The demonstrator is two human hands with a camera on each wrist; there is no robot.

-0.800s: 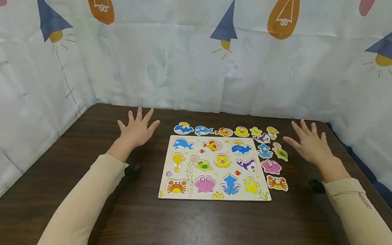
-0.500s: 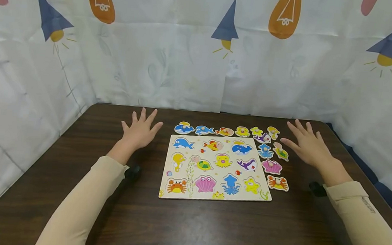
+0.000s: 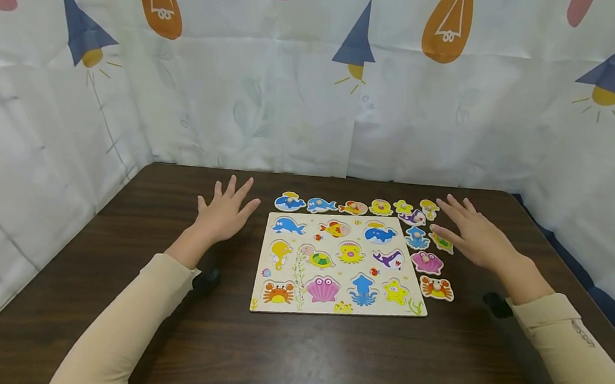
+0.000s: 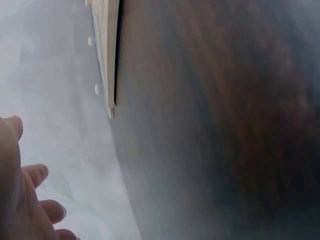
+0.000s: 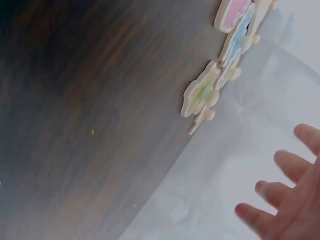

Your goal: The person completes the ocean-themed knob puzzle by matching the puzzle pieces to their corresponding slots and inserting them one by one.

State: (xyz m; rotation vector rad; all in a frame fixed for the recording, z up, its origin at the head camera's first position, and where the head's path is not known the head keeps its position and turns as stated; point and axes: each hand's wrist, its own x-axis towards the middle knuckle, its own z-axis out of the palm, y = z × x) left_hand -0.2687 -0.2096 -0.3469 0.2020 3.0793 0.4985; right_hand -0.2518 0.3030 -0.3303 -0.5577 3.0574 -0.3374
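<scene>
A wooden puzzle board (image 3: 289,276) printed with sea animals lies mid-table. Its loose knobbed pieces line the far and right sides, among them a whale piece (image 3: 289,202), a pink shell piece (image 3: 427,263) and a crab piece (image 3: 436,288). To the board's left, my left hand (image 3: 222,216) hovers with fingers spread, holding nothing. My right hand (image 3: 480,239) is over the pieces' right side, fingers extended; in the head view its thumb overlaps the turtle piece (image 3: 442,244). The right wrist view shows that turtle piece (image 5: 200,94) apart from the fingers.
The dark wooden table (image 3: 292,361) carries the board and pieces. A white patterned curtain (image 3: 293,105) hangs behind and along both sides. A starfish piece (image 3: 402,207), a purple whale piece (image 3: 412,217) and a squid piece (image 3: 417,238) lie close together at the board's upper right corner.
Both hands have moved inward: the left a little to the right, the right to the left until its thumb overlaps the turtle piece. The board and pieces stay put.
</scene>
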